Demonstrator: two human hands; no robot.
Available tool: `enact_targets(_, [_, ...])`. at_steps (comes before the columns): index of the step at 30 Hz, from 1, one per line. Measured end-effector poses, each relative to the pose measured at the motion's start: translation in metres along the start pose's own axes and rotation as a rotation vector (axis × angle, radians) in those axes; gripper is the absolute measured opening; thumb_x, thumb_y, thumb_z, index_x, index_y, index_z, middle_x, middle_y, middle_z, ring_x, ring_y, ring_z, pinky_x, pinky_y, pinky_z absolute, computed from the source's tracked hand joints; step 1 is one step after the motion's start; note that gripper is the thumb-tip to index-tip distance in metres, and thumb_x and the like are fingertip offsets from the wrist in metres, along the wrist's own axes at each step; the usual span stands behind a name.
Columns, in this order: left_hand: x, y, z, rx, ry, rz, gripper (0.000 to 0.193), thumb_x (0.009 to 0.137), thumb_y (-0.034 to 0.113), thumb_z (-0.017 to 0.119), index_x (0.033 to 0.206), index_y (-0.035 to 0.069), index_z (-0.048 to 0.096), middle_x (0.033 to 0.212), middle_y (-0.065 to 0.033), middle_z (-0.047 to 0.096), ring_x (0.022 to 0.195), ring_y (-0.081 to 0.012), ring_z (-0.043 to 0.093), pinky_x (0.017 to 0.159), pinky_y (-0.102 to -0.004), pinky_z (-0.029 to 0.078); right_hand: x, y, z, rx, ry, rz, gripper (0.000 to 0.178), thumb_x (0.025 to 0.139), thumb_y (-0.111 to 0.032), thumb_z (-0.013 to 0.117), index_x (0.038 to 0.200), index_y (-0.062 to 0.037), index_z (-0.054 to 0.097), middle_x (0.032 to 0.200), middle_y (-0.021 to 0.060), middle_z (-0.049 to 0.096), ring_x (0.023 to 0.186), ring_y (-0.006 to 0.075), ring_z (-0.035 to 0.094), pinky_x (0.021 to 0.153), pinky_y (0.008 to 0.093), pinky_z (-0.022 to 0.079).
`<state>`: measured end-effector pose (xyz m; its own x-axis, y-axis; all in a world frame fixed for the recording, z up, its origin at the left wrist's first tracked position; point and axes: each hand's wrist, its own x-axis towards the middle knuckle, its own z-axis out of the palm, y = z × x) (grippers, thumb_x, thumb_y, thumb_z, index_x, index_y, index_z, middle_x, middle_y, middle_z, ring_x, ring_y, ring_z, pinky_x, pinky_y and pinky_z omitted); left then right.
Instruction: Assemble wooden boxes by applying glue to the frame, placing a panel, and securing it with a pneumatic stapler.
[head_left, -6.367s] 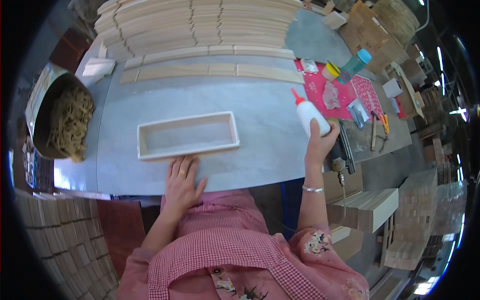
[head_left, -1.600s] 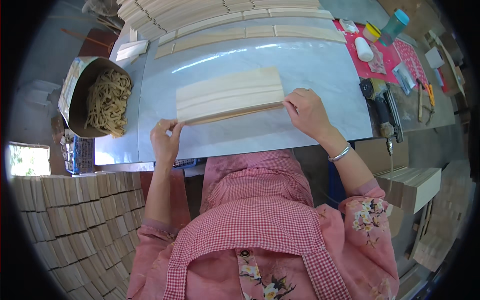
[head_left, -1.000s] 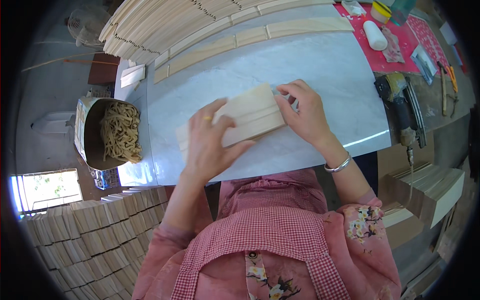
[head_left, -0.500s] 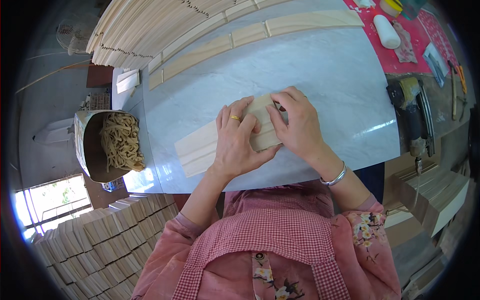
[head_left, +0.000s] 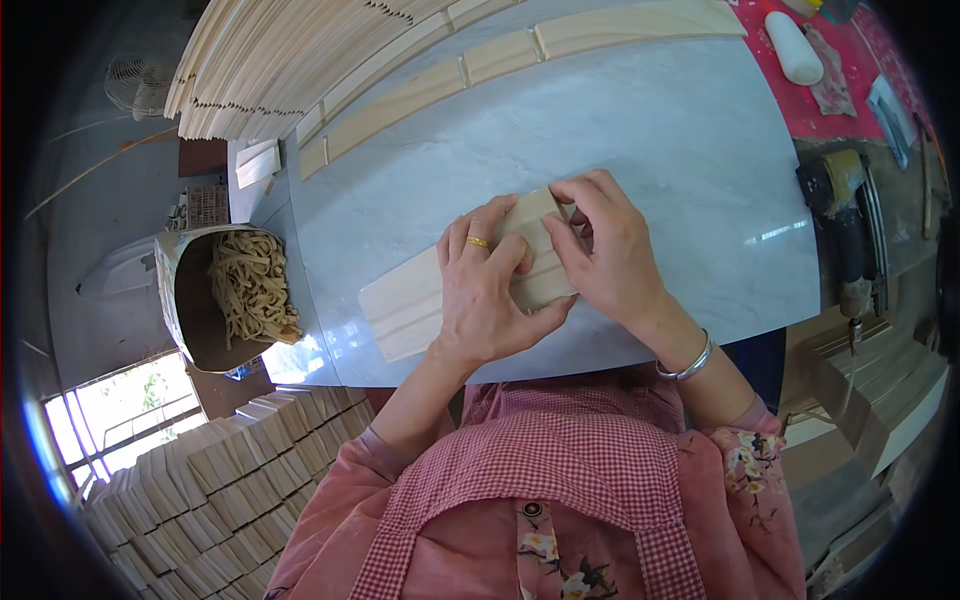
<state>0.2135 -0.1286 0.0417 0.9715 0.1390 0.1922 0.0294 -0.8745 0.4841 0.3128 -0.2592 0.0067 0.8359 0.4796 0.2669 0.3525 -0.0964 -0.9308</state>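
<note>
A short pale wooden board with lengthwise grooves lies slantwise on the grey-white tabletop in front of me. My left hand, with a gold ring, is spread over its middle; the fingers bend over the far edge and the thumb lies along the near edge, so the board is gripped. At the board's right end, my right hand has its thumb and forefinger closed on the corner. Whether something small is also between those fingers is hidden.
Stacked wooden slats stand at the far left, beside a row of jointed wooden strips. A box of curled strips sits left. Right are a black power tool and a white bottle. Wood blocks are piled lower left.
The whole view has shifted slightly. Both hands keep nearly the same hold on the board, and the right fingers have moved only a little at its corner.
</note>
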Motion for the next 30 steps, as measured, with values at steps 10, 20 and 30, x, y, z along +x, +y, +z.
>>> enact_targets(10, [0.004, -0.002, 0.002, 0.037, -0.022, 0.056, 0.047, 0.051, 0.021, 0.087, 0.071, 0.011, 0.046, 0.138, -0.0204, 0.054, 0.114, -0.0367, 0.048, 0.101, -0.0495, 0.037, -0.002, 0.010, 0.000, 0.001, -0.028, -0.038, 0.023, 0.083, 0.007, 0.063, 0.105, -0.0002, 0.062, 0.096, 0.0082, 0.059, 0.074, 0.0192, 0.056, 0.067, 0.0295, 0.048])
enact_targets(20, [0.003, -0.005, -0.001, 0.042, -0.034, 0.056, 0.049, 0.052, 0.023, 0.090, 0.072, 0.010, 0.046, 0.137, -0.0201, 0.054, 0.113, -0.0357, 0.047, 0.099, -0.0457, 0.040, -0.047, -0.015, -0.049, -0.442, -0.191, -0.174, 0.016, 0.080, 0.001, 0.067, 0.096, -0.0037, 0.064, 0.088, 0.0075, 0.060, 0.077, 0.0222, 0.058, 0.072, 0.0319, 0.046])
enact_targets(30, [0.001, -0.009, 0.000, 0.047, -0.028, 0.107, 0.052, 0.054, 0.027, 0.093, 0.073, 0.010, 0.047, 0.137, -0.0204, 0.053, 0.116, -0.0359, 0.047, 0.099, -0.0463, 0.040, -0.043, -0.016, -0.046, -0.641, -0.266, -0.351, 0.006, 0.077, -0.007, 0.065, 0.072, -0.0078, 0.062, 0.076, 0.0077, 0.057, 0.071, 0.0232, 0.056, 0.072, 0.0345, 0.045])
